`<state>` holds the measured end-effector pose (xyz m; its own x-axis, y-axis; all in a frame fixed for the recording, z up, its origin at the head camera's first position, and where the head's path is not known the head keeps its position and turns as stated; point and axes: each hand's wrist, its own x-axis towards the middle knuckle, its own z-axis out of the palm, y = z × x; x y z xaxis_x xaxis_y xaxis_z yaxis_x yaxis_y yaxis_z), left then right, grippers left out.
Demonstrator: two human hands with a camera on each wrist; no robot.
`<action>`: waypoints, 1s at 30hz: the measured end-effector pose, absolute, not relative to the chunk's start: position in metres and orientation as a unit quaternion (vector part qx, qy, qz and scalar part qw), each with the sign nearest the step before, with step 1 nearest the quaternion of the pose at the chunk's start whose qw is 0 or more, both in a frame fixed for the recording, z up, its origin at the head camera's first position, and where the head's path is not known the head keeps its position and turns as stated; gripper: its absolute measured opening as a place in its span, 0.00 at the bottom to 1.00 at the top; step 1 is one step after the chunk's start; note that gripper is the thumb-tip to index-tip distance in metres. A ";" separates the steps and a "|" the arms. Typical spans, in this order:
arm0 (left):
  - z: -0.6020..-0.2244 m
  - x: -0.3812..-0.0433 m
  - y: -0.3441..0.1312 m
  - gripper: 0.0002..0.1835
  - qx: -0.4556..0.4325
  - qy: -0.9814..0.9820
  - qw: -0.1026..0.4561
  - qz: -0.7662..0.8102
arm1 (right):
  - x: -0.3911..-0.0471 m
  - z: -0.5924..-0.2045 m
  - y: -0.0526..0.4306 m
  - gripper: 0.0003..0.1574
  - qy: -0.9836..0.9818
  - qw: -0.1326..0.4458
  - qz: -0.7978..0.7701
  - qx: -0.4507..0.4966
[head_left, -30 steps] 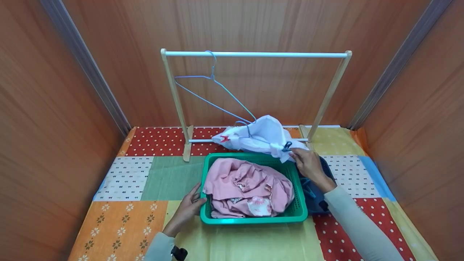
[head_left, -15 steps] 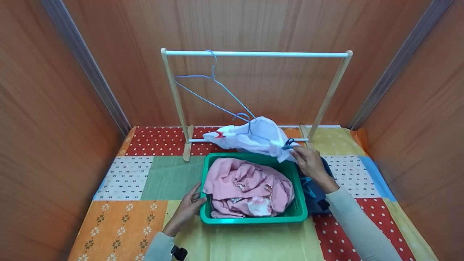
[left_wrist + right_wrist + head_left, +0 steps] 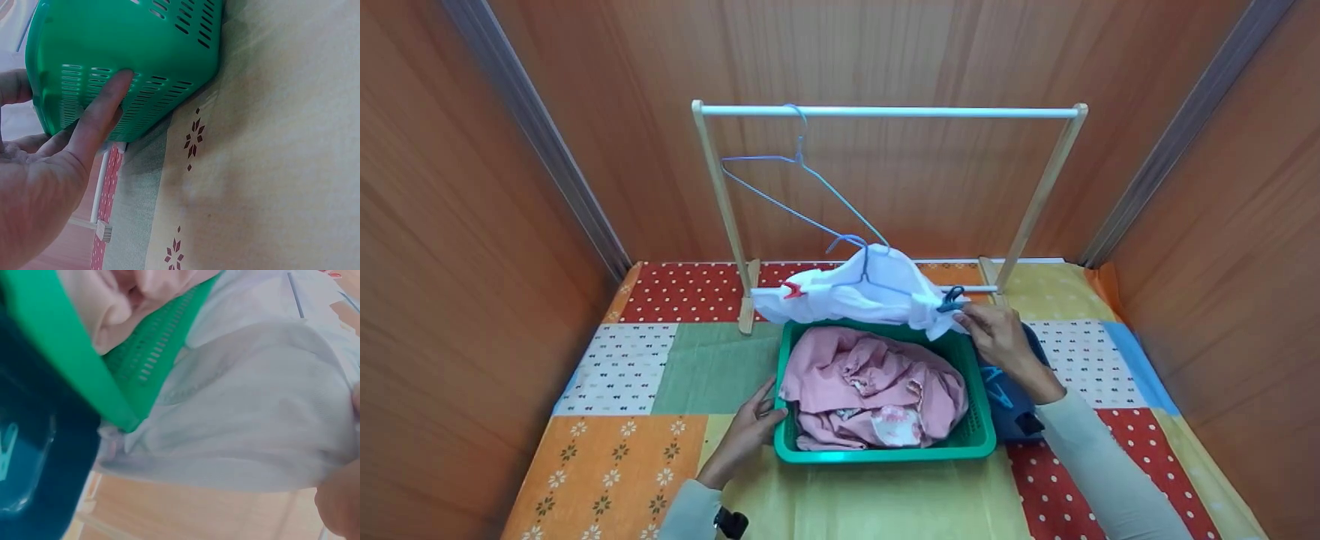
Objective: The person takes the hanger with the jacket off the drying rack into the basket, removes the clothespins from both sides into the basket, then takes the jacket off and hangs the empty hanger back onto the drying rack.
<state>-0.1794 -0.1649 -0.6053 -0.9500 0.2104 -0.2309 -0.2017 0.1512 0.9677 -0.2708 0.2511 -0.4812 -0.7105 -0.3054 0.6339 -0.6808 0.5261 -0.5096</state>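
White garment [image 3: 885,304] on its hanger [image 3: 851,239], a red clip [image 3: 793,290] at its left end, lies across the far rim of the green basket [image 3: 885,455] and in front of the rack's [image 3: 885,112] lower rail. Right hand [image 3: 1001,337]: fingers pinching the garment's right end beside a dark blue clothespin [image 3: 951,301]; cannot tell whether the pin is in the grip too. Left hand [image 3: 750,427]: thumb over the basket's left rim, fingers along the outer wall, holding it. Bare hanger [image 3: 799,157] at left on the top rail, its lower end by the garment; rail runs exposed to the right post. Left of the basket, patchwork reaches the bench's [image 3: 615,450] left edge; the sleeve [image 3: 1110,472] crosses the near-right corner. Blue basin [image 3: 67,439] beside the basket, half hidden under the right arm. Bench's near edge cut off. Right fingertips partly out of frame in the wrist view.
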 end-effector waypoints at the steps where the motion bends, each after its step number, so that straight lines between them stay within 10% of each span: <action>1: -0.606 -0.179 -0.165 0.38 0.004 0.741 0.158 0.653 | -0.270 -0.480 0.250 0.05 -0.838 0.241 0.390 0.296; 30: -0.597 -0.175 -0.164 0.39 0.007 0.734 0.162 0.659 | -0.230 -0.457 0.254 0.09 -0.805 0.207 0.449 0.330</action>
<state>-0.1754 -0.1635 -0.5968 -0.9473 0.2235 -0.2297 -0.2042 0.1312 0.9701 -0.2297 0.2541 -0.4568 -0.6972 -0.3452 0.6283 -0.7159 0.3798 -0.5858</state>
